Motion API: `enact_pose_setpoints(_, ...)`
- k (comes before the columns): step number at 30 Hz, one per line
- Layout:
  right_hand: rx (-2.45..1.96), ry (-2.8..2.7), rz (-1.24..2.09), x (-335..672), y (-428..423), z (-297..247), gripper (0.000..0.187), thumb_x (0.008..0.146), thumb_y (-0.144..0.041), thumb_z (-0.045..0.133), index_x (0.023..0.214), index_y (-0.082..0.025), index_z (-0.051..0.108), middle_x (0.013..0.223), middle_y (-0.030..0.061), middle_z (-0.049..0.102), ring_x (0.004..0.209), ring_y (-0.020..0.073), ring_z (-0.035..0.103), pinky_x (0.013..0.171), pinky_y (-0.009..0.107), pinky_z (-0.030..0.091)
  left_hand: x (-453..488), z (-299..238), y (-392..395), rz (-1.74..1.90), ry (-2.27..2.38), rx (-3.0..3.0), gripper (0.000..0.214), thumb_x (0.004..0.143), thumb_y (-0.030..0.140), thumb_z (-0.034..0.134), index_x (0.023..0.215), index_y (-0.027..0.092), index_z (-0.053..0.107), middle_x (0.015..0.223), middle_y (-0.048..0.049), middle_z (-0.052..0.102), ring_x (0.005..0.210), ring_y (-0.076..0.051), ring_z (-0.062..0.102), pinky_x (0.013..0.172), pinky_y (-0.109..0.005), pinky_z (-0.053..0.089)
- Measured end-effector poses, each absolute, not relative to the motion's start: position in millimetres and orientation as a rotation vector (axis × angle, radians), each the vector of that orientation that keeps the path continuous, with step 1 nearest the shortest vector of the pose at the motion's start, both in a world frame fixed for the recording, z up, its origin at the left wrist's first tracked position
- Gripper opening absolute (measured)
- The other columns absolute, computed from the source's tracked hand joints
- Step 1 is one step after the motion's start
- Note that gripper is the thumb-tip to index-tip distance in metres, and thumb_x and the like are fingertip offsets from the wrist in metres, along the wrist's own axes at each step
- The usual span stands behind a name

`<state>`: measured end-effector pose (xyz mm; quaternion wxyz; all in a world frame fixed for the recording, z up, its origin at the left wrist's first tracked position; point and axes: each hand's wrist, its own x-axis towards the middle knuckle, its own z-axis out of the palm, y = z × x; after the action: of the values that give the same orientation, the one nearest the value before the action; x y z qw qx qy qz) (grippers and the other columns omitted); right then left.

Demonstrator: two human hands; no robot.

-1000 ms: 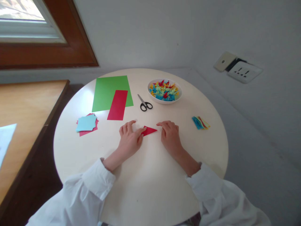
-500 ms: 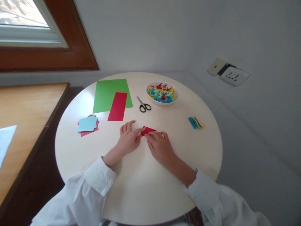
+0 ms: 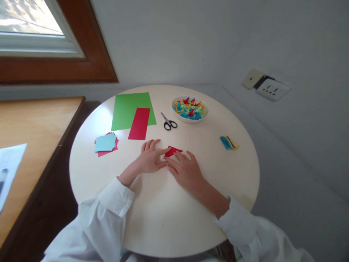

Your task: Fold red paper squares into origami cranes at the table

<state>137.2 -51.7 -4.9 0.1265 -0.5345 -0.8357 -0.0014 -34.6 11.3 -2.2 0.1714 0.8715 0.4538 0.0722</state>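
Note:
A small folded piece of red paper (image 3: 171, 151) lies on the round white table, between my two hands. My left hand (image 3: 151, 160) holds its left end, the forefinger on the paper's edge and the other fingers curled away. From the right, my right hand (image 3: 185, 168) presses the paper's near edge with its fingertips, which cover part of it. Beyond the hands are scissors (image 3: 169, 124) with black handles, their blades together. A longer red paper strip (image 3: 139, 123) overlaps a green sheet (image 3: 124, 109) to the left of them.
A white bowl (image 3: 180, 118) full of small colourful folded papers stands at the back. Several colourful folded pieces (image 3: 229, 142) lie at the right. Light-blue paper squares (image 3: 105, 142) rest on red ones at the left. A wooden table (image 3: 35, 123) stands beyond the left edge.
My right fingertips have slid slightly left along the red paper's near edge, toward my left thumb. The whole view has shifted a little; the other things lie as before.

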Motion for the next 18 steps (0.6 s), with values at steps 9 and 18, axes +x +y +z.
enact_pose_setpoints(9, -1.534, -2.43, 0.035, 139, -52, -4, 0.03, 0.092, -0.033, 0.039, 0.117, -0.027, 0.054, 0.117, 0.0095, 0.06, 0.109, 0.0227, 0.051, 0.098, 0.048, 0.024, -39, -7, 15, 0.204, 1.249, 2.463, 0.078, 0.062, 0.071, 0.057, 0.13, 0.034, 0.045, 0.142, -0.0132, 0.026, 0.133, -0.041, 0.015, 0.104, -0.055, 0.019)
enact_pose_setpoints(18, -1.475, -2.303, 0.024, 142, -42, -17, 0.029, 0.092, -0.018, 0.034, 0.101, -0.013, 0.061, 0.109, 0.0125, 0.064, 0.096, 0.0207, 0.058, 0.086, 0.037, 0.039, -39, -5, 16, 0.143, 1.245, 2.45, 0.084, 0.06, 0.073, 0.057, 0.133, 0.033, 0.043, 0.144, -0.0137, 0.023, 0.134, -0.043, 0.012, 0.105, -0.055, 0.017)
